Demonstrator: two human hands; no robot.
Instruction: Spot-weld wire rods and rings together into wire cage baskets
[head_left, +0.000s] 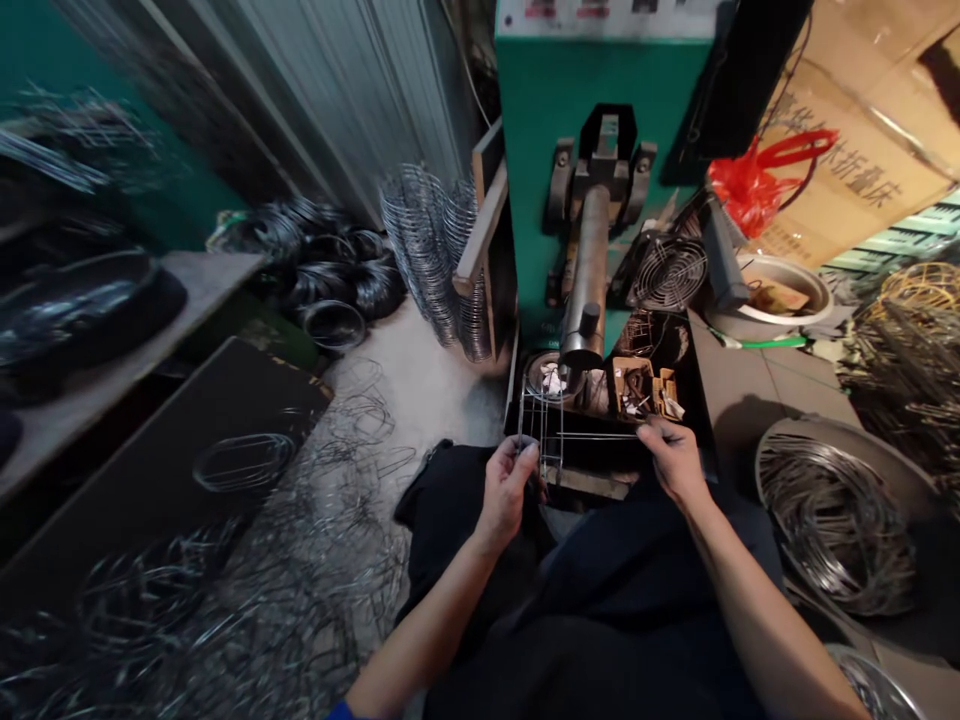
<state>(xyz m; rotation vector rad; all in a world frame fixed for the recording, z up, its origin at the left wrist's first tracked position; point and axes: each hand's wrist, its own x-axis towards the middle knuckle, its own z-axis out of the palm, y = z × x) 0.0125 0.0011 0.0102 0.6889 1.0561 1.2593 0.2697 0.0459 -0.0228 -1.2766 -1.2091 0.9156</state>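
Note:
My left hand (507,490) is closed on a small wire frame (553,432) of thin metal rods, which stands up just beyond the fingers. Pinched in my right hand (673,458) is the end of a thin metal wire (596,436) that runs leftward to the frame. Whether the wire is joined to the frame I cannot tell. Just above the frame ends the thick metal arm (589,270) of a green machine (540,200); contact between the two is unclear.
A basin of wire pieces (840,520) stands at my right. Loose wire frames (322,560) cover the floor at left. Stacked wire rings (431,250) lean beside the machine. Small cardboard boxes (637,388) sit under its arm. A white bucket (776,300) stands farther right.

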